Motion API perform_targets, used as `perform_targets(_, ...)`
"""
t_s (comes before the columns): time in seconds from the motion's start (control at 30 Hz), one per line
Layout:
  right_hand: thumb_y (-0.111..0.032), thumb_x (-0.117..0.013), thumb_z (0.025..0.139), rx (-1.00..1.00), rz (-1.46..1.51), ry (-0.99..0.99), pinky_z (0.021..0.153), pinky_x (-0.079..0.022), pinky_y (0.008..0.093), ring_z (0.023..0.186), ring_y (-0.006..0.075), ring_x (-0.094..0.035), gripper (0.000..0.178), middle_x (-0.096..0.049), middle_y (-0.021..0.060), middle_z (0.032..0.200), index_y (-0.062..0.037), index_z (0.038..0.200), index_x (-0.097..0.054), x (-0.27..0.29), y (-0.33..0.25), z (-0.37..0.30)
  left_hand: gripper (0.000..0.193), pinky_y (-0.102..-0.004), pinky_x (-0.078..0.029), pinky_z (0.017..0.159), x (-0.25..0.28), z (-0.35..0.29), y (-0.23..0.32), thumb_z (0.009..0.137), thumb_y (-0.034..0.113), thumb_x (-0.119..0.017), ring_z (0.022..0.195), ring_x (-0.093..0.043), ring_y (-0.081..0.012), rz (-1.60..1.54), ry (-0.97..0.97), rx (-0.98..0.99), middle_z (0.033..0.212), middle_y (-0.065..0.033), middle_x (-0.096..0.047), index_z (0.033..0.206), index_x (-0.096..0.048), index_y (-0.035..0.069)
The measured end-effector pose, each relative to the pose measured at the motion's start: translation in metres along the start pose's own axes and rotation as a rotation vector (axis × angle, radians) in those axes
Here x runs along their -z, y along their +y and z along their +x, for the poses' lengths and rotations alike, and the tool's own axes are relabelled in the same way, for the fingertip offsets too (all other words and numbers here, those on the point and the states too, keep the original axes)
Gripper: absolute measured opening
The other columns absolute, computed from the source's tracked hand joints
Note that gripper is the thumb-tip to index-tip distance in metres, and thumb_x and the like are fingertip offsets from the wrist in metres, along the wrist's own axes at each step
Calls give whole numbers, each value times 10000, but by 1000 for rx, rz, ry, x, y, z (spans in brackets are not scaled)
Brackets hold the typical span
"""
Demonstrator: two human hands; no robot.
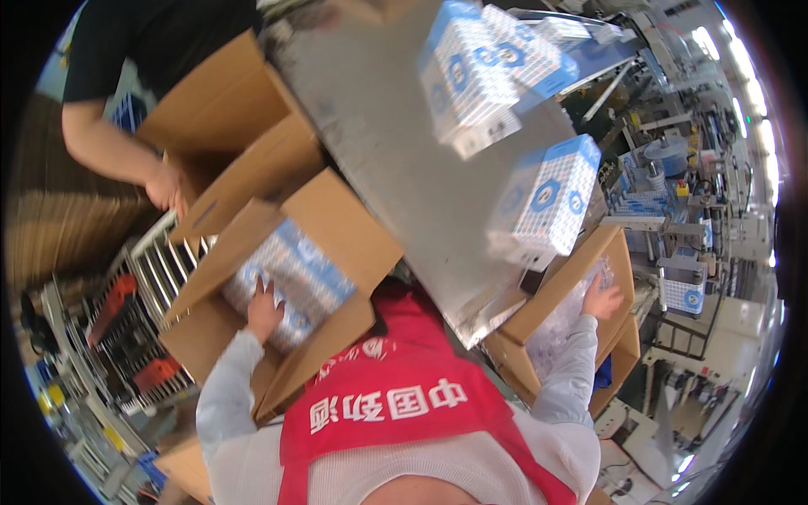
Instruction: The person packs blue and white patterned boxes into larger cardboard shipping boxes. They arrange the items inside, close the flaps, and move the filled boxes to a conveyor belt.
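My left hand [265, 313] lies with its fingers spread on blue-and-white patterned boxes [313, 295] packed inside an open cardboard carton [347, 225]. The carton's flaps stand up around them. On the right, my right hand [601, 300] reaches into a second cardboard carton [528, 313], which holds a heap of clear plastic pieces [555, 332]. Its fingers look parted among the plastic, and I see nothing gripped between them; some fingertips are partly hidden.
A metal table [396, 160] stretches ahead, bearing a blue-and-white box [551, 198] and a stack of similar boxes [471, 76]. At the far left a co-worker's hand [165, 187] touches another open carton [220, 101]. A roller conveyor [164, 261] runs at the left.
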State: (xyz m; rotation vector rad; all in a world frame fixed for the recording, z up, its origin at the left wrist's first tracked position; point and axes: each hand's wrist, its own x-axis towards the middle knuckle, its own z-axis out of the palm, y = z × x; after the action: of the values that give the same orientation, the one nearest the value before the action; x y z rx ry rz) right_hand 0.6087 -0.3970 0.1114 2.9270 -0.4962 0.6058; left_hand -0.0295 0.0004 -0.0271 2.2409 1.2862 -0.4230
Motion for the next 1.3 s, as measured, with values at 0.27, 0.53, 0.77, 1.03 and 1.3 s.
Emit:
perform_targets(0.27, -199, -720, 865, 1243, 1043, -167, 1090, -357, 458, 1311, 403, -439, 520, -417, 207, 1461, -52, 1330, -541, 28, -373, 38, 534, -425, -470, 918, 163, 143, 308, 838, 187, -719, 1072, -563, -358, -180, 479, -535, 1164, -166, -606, 1316, -536, 34)
perform_targets(0.53, -493, -527, 948, 1012, 861, -63, 1107, -242, 643, 1429, 436, -264, 634, -313, 209, 1548, -95, 1432, -435, -12, -626, 103, 1136, -711, -108, 1099, 205, 332, 587, 733, 556, -752, 1458, -82, -497, -178, 515, -394, 1597, -253, -117, 1558, -143, 66)
perform_targets(0.77, -541, -434, 978, 979, 749, 34, 1150, -92, 655, 1471, 398, -186, 649, -253, 155, 1589, -114, 1466, -415, -40, -686, 143, 1157, -589, -300, 1102, 233, 428, 570, 645, 447, -798, 1381, -193, -592, -229, 371, -243, 1604, -278, 19, 1577, -160, 197)
perform_targets(1.03, -655, -502, 896, 1230, 753, -215, 1142, -210, 540, 1186, 349, -542, 696, -642, 162, 1153, -31, 1166, -654, -50, -661, 138, 962, -471, -389, 1048, 289, 477, 452, 653, 400, -786, 1171, -469, -461, -56, 528, -135, 1316, -276, -436, 1518, -377, 295)
perform_targets(1.3, -562, -636, 856, 2004, 1168, -304, 1074, -333, 433, 1126, 362, -542, 545, -647, 141, 1074, -43, 1020, -669, -9, -596, 62, 892, -400, -475, 886, 287, 454, 454, 686, 379, -784, 961, -564, -360, -122, 418, -384, 1080, -166, -487, 1497, -418, 307)
